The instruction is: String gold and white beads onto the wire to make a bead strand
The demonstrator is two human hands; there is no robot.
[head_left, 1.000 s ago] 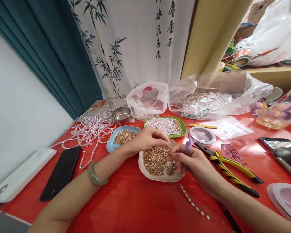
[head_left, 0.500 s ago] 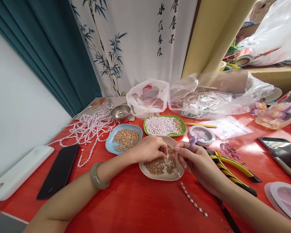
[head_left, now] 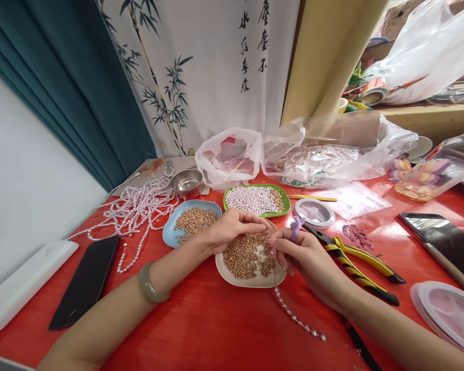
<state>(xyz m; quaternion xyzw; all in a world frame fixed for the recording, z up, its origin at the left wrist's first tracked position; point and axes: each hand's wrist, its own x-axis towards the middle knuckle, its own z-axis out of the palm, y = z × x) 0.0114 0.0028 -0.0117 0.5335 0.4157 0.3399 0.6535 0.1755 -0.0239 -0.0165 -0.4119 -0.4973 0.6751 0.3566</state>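
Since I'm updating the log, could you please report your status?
Left hand, right hand close together over beige plate. Strand runs from right hand. Pliers near right forearm.

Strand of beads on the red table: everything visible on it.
The thin strand of small, round, pearly silver-white beads lies in a gentle curve on the glossy red table, slanting toward the picture's lower right and ending in a bead. The beads look shiny and sit close together on a fine line, thread or wire, I can't tell which. Its beadless upper part passes the rounded cream plate and rises to the right hand, apparently pinched there; the top end is unclear.
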